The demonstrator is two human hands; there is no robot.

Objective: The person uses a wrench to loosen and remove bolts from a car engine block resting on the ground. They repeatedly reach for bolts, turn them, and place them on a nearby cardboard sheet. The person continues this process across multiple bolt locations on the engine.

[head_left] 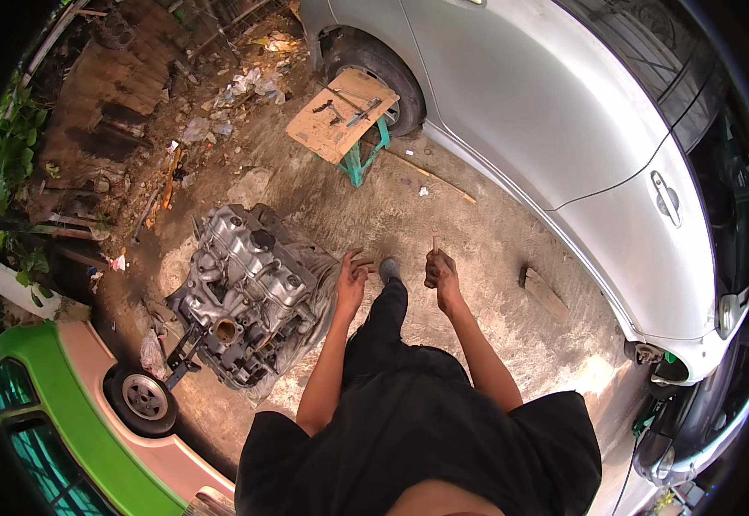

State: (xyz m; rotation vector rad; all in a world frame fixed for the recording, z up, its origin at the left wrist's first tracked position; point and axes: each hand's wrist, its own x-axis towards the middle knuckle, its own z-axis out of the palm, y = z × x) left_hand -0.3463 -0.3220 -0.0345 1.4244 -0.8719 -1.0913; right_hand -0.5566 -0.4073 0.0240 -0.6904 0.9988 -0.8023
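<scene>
My right hand (441, 273) is closed, held out over the concrete in front of me. From the top of its fist sticks a slim, pale, stick-like thing (434, 242), too small to name for certain. My left hand (354, 280) is raised with its fingers apart and slightly bent, and nothing shows in it. It is nearest to a dirty metal car engine (254, 273), which rests on a dark sheet on the ground to my left. Neither hand touches the engine.
Ahead, a brown board (323, 136) with several hand tools lies on a green stool (356, 165) by the wheel of a silver car (555, 103). A wooden block (545, 295) lies to the right. A green and pink vehicle (73, 378) stands at the lower left.
</scene>
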